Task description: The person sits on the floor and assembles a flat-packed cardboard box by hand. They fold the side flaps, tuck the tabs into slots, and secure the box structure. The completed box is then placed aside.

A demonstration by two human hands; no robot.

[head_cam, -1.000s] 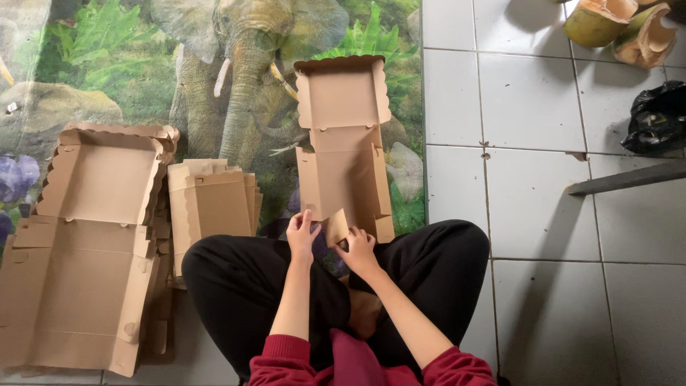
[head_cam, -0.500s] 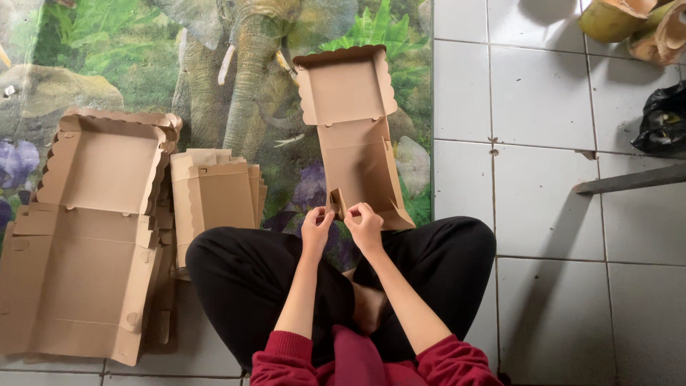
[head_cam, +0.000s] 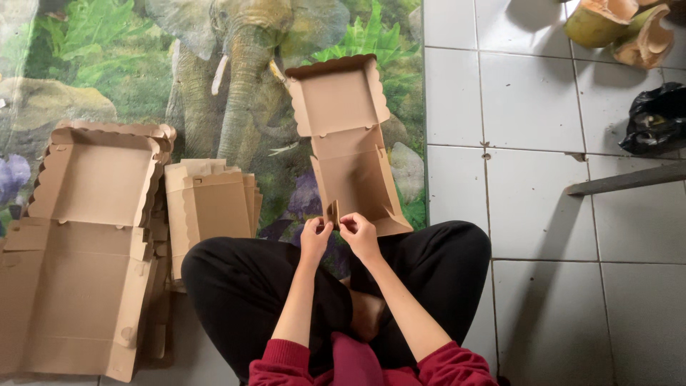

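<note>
A brown cardboard box [head_cam: 348, 154] with a scalloped lid is lying open on the mat just in front of the person's crossed legs, its lid end pointing away and its near end sitting at the hands. The left hand [head_cam: 315, 238] and the right hand [head_cam: 359, 234] are meeting at that near edge, both sets of fingers closing in a pinch on a small corner flap [head_cam: 333, 211] that is standing upright. Whether the flap is tucking into a slot is too small to make out.

To the left, a stack of unfolded scalloped boxes [head_cam: 86, 236] is lying open and running off the frame's edge, and a pile of flat folded blanks [head_cam: 211, 204] is sitting between it and the knee. A mat printed with an elephant and green foliage [head_cam: 236, 86] is covering the floor beside white tiles [head_cam: 529, 107]. At the top right, split coconut husks [head_cam: 618, 28] and a black plastic bag [head_cam: 657, 118] are being cut off by the frame
</note>
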